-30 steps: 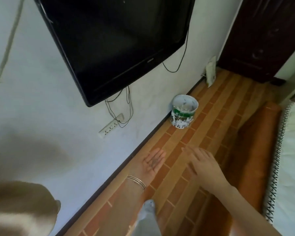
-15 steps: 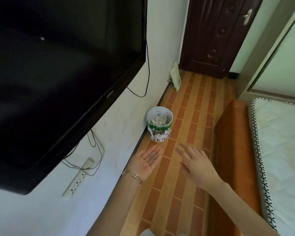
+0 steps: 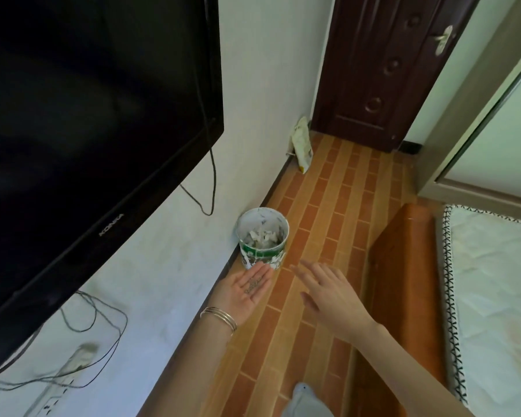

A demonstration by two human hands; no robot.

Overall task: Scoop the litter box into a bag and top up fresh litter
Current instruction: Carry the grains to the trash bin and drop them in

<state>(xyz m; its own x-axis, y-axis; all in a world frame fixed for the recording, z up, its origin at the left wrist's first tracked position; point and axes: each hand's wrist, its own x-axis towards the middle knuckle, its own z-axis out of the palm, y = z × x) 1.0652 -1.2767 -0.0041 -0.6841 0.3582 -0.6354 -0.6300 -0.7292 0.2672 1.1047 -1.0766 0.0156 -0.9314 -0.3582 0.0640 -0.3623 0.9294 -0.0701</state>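
Note:
My left hand (image 3: 247,288) is held flat, palm up, with a small pile of grey grit (image 3: 254,285) lying on the palm. Its fingertips reach just short of a white and green bucket (image 3: 263,257) that stands on the floor against the wall and holds pale scraps. My right hand (image 3: 328,293) hovers palm down to the right of the left hand, fingers spread and holding nothing. No litter box or scoop is in view.
A large black TV (image 3: 82,121) hangs on the white wall, with cables and a power strip (image 3: 73,364) below it. A pale bag (image 3: 303,144) leans on the wall by a dark door (image 3: 382,70). An orange bed frame (image 3: 403,284) with a white mattress (image 3: 494,296) flanks the brick-patterned floor.
The view has swung toward the door and come closer to the bucket. Both hands have moved forward toward it, the left keeping the grit on its palm.

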